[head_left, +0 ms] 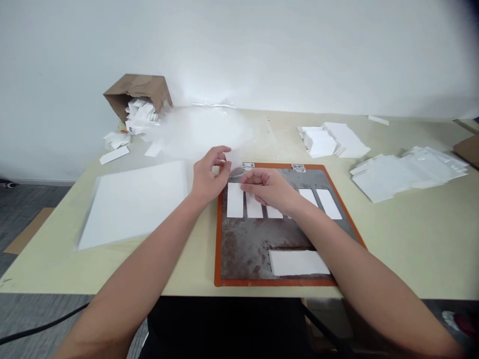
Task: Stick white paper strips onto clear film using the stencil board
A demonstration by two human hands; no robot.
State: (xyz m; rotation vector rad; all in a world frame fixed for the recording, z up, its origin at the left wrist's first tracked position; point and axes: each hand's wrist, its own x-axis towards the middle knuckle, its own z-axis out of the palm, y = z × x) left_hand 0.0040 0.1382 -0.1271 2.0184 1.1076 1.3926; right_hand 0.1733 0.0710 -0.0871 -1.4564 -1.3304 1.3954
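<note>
A grey board with an orange rim (217,249) and metal clips along its far edge lies on the table. Across it runs a row of several white rectangular cards (329,204), partly covered by my right hand. My right hand (268,188) is closed, thumb and fingertips at the upper right corner of the leftmost white card (235,202). Just beyond the board's far left corner, my left hand (211,175) has its fingers curled in a pinch at a thin translucent film (235,160). Nearer me on the board lies a white card stack (297,263), its right end behind my forearm.
A large white sheet stack (136,204) lies left of the board. Behind it, a tipped cardboard box (149,86) spills white slips near clear plastic (205,129). White card stacks (320,142) and fanned white packets (406,172) lie to the right.
</note>
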